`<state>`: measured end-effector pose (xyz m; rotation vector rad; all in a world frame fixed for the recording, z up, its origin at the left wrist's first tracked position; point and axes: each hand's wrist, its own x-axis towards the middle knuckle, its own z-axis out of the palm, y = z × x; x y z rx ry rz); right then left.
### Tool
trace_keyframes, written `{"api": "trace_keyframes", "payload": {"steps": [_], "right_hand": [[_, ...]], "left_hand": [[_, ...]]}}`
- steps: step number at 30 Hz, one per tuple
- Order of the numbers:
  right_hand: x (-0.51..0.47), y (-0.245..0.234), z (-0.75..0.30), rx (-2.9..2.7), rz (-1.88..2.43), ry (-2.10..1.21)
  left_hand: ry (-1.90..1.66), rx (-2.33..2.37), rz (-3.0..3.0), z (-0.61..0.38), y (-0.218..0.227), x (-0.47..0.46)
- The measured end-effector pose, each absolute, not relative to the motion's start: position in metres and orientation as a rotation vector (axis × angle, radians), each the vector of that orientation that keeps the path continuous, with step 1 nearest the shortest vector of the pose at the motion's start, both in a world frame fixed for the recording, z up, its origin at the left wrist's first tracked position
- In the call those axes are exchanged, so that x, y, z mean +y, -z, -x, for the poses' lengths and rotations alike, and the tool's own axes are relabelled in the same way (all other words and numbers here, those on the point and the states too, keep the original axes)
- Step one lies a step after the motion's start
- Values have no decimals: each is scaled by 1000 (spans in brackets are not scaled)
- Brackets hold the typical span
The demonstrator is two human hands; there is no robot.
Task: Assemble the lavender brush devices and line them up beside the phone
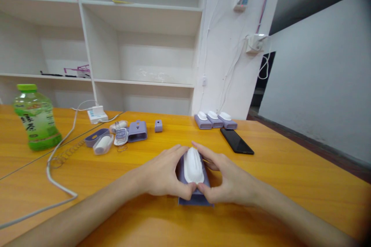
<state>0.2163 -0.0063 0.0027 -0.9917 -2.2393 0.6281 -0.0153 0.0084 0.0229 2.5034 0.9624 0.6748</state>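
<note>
A lilac plastic device [193, 197] with a white ribbed dome on top lies on the wooden table [290, 185] in front of me. My left hand [162, 173] grips its left side, thumb at the near end of the dome and fingers curved over the far end. My right hand [224, 179] grips the right side the same way. Both thumbs pinch near the dome's front edge.
Three finished lilac devices [215, 120] stand in a row at the back, with a black phone [237, 141] beside them. Loose lilac and white parts [118, 135], a spring and a small lilac piece [158, 126] lie left of centre. A green bottle [36, 117] and a white cable [55, 173] are at left.
</note>
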Motion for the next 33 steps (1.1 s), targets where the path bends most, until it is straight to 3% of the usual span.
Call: {"api": "trace_keyframes", "payload": {"steps": [8, 33], "right_hand": [[-6, -6, -216, -2270, 996, -553], [-4, -5, -210, -2203, 939, -730]], "left_hand": [[-781, 1053, -2504, 12, -11, 4], [-832, 1143, -2518, 6, -8, 0]]}}
